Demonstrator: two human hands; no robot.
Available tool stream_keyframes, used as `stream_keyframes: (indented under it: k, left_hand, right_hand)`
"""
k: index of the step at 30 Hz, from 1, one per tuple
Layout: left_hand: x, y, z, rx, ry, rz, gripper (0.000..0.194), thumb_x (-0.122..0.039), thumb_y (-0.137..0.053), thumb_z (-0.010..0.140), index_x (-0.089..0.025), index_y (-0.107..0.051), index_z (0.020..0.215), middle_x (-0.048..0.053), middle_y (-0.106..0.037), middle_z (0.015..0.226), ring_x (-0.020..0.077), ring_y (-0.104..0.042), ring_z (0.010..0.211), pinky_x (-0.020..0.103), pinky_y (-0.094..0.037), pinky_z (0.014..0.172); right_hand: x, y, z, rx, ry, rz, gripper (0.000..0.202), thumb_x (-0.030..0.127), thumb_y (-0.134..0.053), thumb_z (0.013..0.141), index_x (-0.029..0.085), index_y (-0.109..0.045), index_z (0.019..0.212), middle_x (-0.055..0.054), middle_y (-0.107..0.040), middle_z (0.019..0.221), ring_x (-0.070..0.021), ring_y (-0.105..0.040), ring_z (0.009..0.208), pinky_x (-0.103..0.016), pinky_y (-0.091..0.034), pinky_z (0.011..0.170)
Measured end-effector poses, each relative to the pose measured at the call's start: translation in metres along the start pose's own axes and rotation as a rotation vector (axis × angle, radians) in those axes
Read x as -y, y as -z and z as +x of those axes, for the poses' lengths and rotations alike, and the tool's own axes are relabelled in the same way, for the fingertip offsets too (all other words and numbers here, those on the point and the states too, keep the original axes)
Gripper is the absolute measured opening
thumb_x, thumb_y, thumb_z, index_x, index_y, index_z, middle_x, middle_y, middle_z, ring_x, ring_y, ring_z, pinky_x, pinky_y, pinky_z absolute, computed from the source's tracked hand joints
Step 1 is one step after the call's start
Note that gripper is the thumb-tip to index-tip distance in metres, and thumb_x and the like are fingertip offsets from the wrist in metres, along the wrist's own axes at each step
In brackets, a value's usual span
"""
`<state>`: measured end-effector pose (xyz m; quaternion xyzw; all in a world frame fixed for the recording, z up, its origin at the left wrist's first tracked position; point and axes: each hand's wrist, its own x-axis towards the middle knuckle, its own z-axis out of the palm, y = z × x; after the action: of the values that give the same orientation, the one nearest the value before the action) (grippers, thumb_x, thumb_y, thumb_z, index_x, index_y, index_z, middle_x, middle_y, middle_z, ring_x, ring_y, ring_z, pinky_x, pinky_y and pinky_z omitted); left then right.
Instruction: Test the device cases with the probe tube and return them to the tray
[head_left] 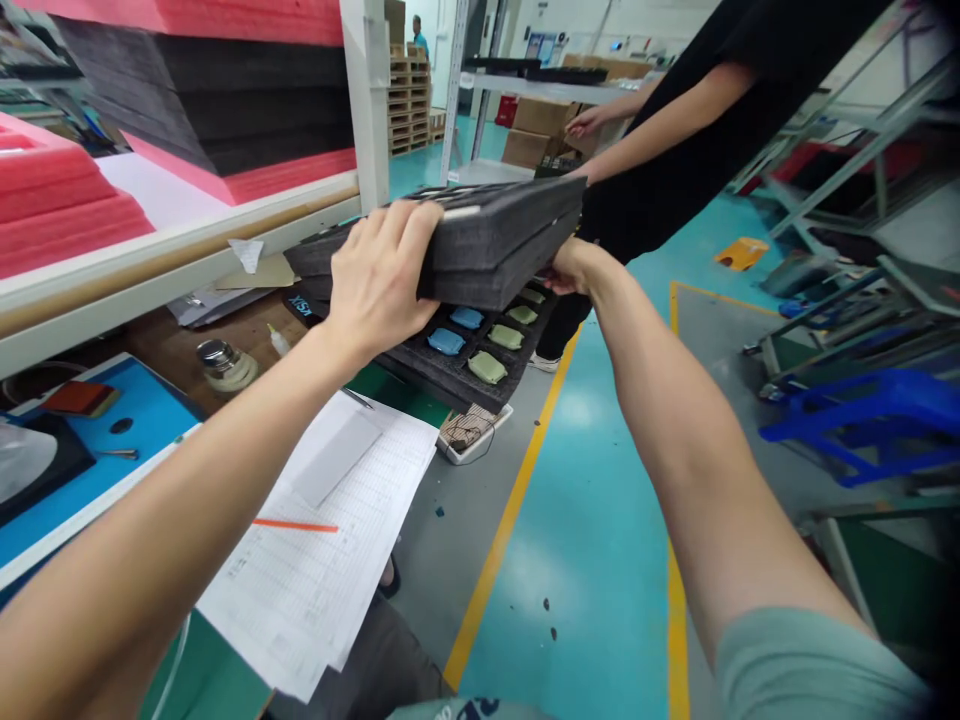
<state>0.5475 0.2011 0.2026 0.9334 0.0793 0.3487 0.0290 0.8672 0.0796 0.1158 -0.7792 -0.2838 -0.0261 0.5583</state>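
Note:
Both my hands are on a stack of black foam trays (495,235), tilted above the right end of the bench. My left hand (382,270) is wrapped round its near left edge, fingers on top and thumb below. My right hand (574,265) grips the right side, its fingertips partly hidden beneath. Under the stack lies another black foam tray (457,372) with blue pieces (448,342) and pale green pieces (487,367) in its pockets. Whether it touches the stack above is hard to see.
A co-worker in black (637,190) stands just beyond the stack, one hand near it. Printed sheets (315,540) lie close to me at the bench edge. A glass jar (225,365) and blue mat (150,410) are at left; a blue stool (870,420) stands right.

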Motion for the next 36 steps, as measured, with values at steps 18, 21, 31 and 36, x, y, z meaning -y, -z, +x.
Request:
stream_keyframes:
  k: [18, 21, 31, 36]
  left_hand:
    - [-0.019, 0.007, -0.002, 0.213, -0.045, 0.171, 0.08, -0.017, -0.072, 0.071, -0.011, -0.046, 0.147, 0.022, -0.054, 0.144, 0.0443, -0.048, 0.137, 0.063, -0.028, 0.12]
    - [-0.013, 0.019, 0.016, 0.208, 0.011, 0.154, 0.084, -0.018, -0.073, 0.069, -0.012, -0.044, 0.148, 0.02, -0.053, 0.144, 0.0433, -0.049, 0.136, 0.06, -0.032, 0.119]
    - [-0.03, -0.006, -0.057, 0.26, -0.053, 0.213, 0.072, -0.009, -0.065, 0.075, -0.014, -0.048, 0.146, 0.022, -0.052, 0.151, 0.04, -0.043, 0.145, 0.065, -0.016, 0.125]
    - [-0.027, 0.004, -0.061, 0.295, -0.117, 0.17, 0.071, -0.015, -0.069, 0.081, -0.017, -0.046, 0.148, 0.019, -0.046, 0.159, 0.035, -0.041, 0.148, 0.06, -0.02, 0.127]
  right_hand:
    - [0.079, 0.032, -0.149, -0.176, -0.711, 1.094, 0.012, 0.019, -0.051, 0.097, 0.025, -0.052, 0.087, 0.009, -0.061, 0.082, -0.0083, -0.061, 0.064, -0.068, -0.054, 0.107]
    - [0.103, 0.043, -0.128, -0.11, -0.682, 1.145, 0.013, 0.018, -0.049, 0.098, 0.025, -0.053, 0.088, 0.009, -0.062, 0.082, -0.0083, -0.06, 0.064, -0.072, -0.049, 0.11]
    - [0.071, 0.02, -0.187, -0.069, -0.774, 1.062, 0.017, 0.014, -0.056, 0.093, 0.021, -0.053, 0.078, 0.009, -0.058, 0.063, -0.01, -0.056, 0.056, -0.067, -0.051, 0.106]
    - [0.055, 0.026, -0.193, -0.124, -0.734, 1.087, 0.015, 0.017, -0.059, 0.093, 0.022, -0.056, 0.079, 0.008, -0.06, 0.063, -0.0111, -0.061, 0.057, -0.043, -0.061, 0.089]
